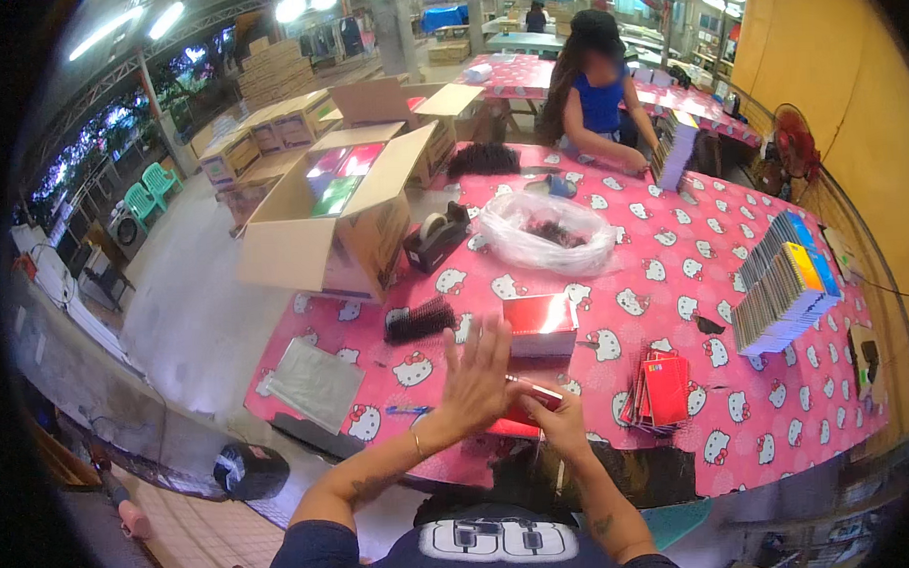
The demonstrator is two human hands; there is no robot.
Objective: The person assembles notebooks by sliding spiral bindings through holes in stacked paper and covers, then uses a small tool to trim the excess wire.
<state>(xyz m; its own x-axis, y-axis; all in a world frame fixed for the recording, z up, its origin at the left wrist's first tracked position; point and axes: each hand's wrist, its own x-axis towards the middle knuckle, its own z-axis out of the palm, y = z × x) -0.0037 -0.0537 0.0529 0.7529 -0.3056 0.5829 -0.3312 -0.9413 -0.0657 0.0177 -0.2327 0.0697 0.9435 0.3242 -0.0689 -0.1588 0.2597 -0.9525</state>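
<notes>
My right hand (561, 422) grips a red booklet (538, 387), visible edge slanting far-left to near-right; my left hand (475, 380) spreads wide.

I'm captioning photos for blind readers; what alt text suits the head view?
A person's right hand holds a thin red item beside their open left hand, above a pink table. A red-topped stack sits beyond, an open carton farther left; across the table, a co-worker is beside another stack.

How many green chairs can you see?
2. The first green chair is far off at the left of the picture; the second green chair is just to its right, slightly higher up. More could be hidden.
</notes>
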